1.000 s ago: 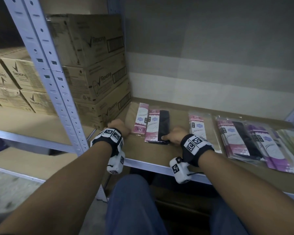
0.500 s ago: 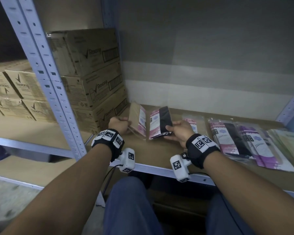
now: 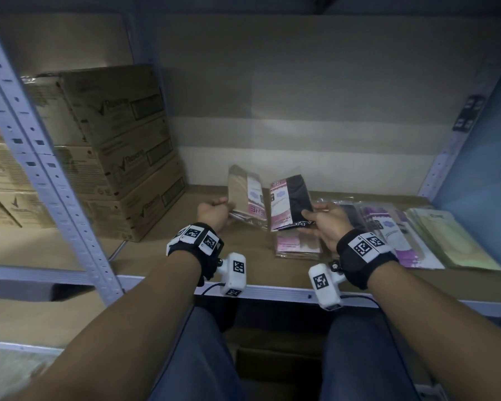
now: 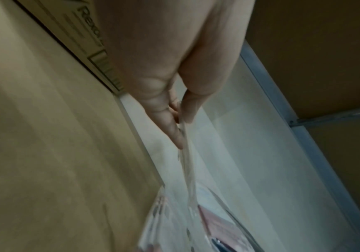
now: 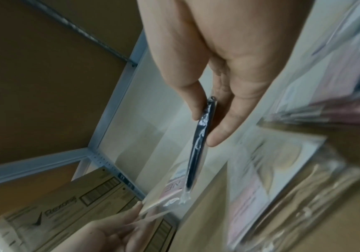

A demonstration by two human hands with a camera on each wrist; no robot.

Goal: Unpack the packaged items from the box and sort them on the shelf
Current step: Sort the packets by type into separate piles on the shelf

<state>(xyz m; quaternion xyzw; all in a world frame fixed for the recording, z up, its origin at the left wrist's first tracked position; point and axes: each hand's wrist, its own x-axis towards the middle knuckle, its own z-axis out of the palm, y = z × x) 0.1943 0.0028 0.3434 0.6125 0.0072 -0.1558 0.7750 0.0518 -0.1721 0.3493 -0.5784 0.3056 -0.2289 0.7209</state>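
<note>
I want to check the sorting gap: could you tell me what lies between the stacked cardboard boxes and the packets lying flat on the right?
In the head view, a bare stretch of shelf, then one pink packet.

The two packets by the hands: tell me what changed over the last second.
Both were lifted off the shelf and tilted up: the left hand grips the beige packet, the right hand pinches the black packet. The packets laid out on the right and stacked cartons stayed put.

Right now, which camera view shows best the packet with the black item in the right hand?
The head view: the black packet faces the camera, held by the right hand. The right wrist view shows only its thin edge; in the left wrist view it cannot be identified.
</note>
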